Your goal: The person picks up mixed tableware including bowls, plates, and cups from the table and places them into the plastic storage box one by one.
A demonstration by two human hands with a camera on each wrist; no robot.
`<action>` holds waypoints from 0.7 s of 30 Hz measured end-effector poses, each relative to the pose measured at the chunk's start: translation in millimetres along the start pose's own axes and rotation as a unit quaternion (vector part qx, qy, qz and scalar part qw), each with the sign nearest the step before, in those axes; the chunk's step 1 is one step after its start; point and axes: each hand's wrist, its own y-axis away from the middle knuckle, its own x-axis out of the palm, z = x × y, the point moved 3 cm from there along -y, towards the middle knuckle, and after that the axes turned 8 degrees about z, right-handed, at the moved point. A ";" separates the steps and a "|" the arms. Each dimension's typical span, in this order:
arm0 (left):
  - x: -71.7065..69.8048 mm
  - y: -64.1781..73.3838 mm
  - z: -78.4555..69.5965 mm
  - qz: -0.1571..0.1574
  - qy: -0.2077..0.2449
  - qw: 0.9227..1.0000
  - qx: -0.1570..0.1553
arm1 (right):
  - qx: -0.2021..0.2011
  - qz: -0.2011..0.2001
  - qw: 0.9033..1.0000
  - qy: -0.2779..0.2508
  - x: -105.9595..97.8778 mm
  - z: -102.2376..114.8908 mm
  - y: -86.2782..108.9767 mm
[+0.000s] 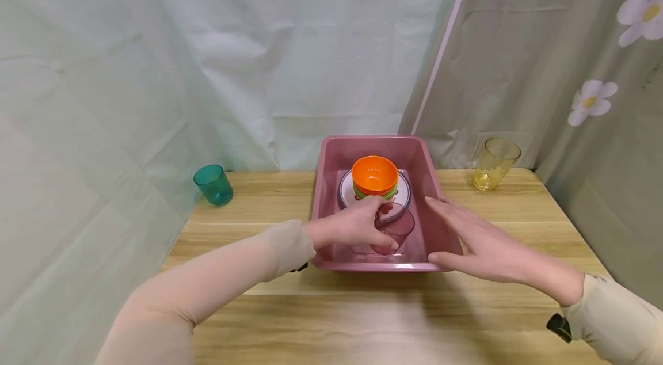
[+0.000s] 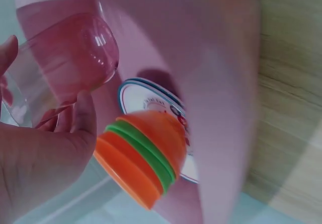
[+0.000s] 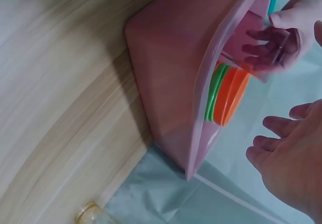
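Observation:
A clear pinkish drinking glass (image 2: 75, 53) is gripped by my left hand (image 1: 357, 222), thumb on one side and fingers on the other, over the near part of a pink plastic basin (image 1: 331, 159). Behind it in the basin, a stack of orange and green bowls (image 1: 375, 174) sits on white plates (image 1: 347, 186) with a dark rim and a printed picture. My right hand (image 1: 479, 241) holds nothing; its fingers are spread beside the basin's right rim, thumb apart from them.
A teal glass (image 1: 214, 185) stands at the left end of the wooden table (image 1: 269, 319). Toward the back right is a yellow glass (image 1: 494, 164). Pale curtains (image 1: 290, 54) hang behind the table and along both sides.

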 end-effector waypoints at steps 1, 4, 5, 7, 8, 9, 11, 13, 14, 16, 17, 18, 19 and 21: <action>1.5 -2.5 -1.8 0.006 -0.005 1.000 0.000 | 0.003 0.001 1.000 0.001 -0.7 -0.2 1.8; 5.7 -9.2 -5.9 0.023 -0.016 1.000 -0.005 | 0.011 0.002 1.000 0.004 -2.0 -0.7 6.0; 6.9 -11.6 -7.0 0.027 -0.021 0.999 -0.005 | 0.014 0.003 1.000 0.004 -2.3 -0.7 7.4; 8.9 -16.7 -9.0 0.031 -0.036 0.999 -0.007 | 0.019 0.004 1.000 0.006 -2.2 -0.9 10.0; 9.7 -19.5 -9.5 0.032 -0.045 0.998 -0.008 | 0.022 0.005 1.000 0.007 -2.1 -1.3 11.4; 10.6 -22.6 -10.0 0.032 -0.058 0.998 -0.009 | 0.026 0.006 1.000 0.008 -2.1 -1.7 12.7; 12.3 -28.6 -11.4 0.031 -0.083 0.996 -0.008 | 0.031 0.008 0.999 0.009 -1.8 -2.6 15.1; 14.1 -33.8 -13.1 0.032 -0.102 0.994 -0.008 | 0.035 0.009 0.999 0.010 -1.4 -3.6 17.0; 15.1 -36.0 -13.9 0.033 -0.106 0.994 -0.008 | 0.037 0.009 0.999 0.010 -1.1 -4.3 17.7; 17.1 -40.1 -15.4 0.035 -0.111 0.993 -0.006 | 0.039 0.009 0.999 0.011 -0.5 -5.2 18.9; 18.0 -41.7 -16.1 0.037 -0.111 0.993 -0.007 | 0.040 0.009 0.999 0.011 -0.1 -5.6 19.4; 18.9 -43.2 -16.8 0.039 -0.115 0.993 -0.007 | 0.041 0.008 0.999 0.011 0.4 -6.0 19.9; 19.7 -44.4 -17.6 0.041 -0.115 0.992 -0.007 | 0.042 0.008 0.999 0.010 0.9 -6.3 20.4; 20.8 -46.4 -19.2 0.045 -0.120 0.992 -0.008 | 0.045 0.008 0.999 0.008 1.8 -6.9 21.3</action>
